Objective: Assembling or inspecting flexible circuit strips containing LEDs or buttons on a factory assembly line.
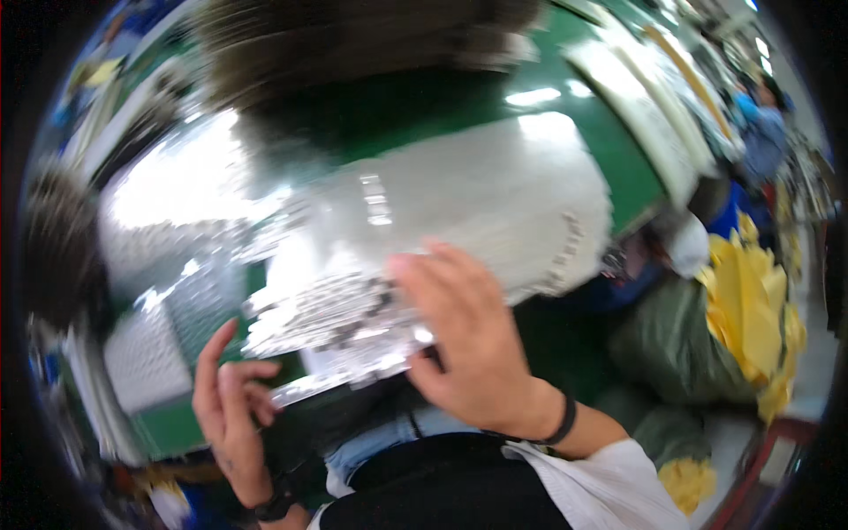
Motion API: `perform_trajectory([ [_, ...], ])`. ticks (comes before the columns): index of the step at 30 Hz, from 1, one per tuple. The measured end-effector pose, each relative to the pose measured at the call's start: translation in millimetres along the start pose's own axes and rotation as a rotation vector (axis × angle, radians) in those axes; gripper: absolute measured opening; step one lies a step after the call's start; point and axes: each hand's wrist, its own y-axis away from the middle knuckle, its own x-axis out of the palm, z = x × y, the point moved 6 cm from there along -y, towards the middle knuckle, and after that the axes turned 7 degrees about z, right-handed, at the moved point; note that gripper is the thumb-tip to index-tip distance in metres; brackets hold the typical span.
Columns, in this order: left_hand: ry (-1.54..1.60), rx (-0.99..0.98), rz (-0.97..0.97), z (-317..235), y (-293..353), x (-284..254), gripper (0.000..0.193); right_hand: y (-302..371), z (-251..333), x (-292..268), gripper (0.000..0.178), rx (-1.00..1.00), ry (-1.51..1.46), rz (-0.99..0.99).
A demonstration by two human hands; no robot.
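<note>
A thick stack of clear plastic bags lies on the green table, its near end fanned out over the front edge. My right hand lies flat on top of that near end, fingers spread toward the left. Just left of and below the fanned edges, my left hand is held up with its fingers loosely curled, touching or nearly touching the lowest sheets. The whole picture is blurred by motion.
A wide grey-white pile of sheets covers the table's middle. Further white stacks sit at the left, dark blurred bundles at the back. Olive and yellow sacks stand on the floor at right. Another person works far right.
</note>
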Motion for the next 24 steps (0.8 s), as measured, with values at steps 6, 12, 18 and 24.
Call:
perform_trajectory([
  [6,0.077,0.201,0.04,-44,3,14,0.034,-12,3,-12,0.083,0.003,0.06,0.101],
  [12,0.045,0.43,0.07,-64,15,13,0.038,-38,-3,-10,0.085,-0.042,0.156,0.117],
  [18,-0.186,0.404,-0.104,-42,20,11,0.037,-39,-22,6,0.085,-0.023,0.119,0.071],
  [24,-0.648,0.425,-0.041,-23,22,22,0.03,-46,-14,7,0.082,-0.104,0.186,0.175],
])
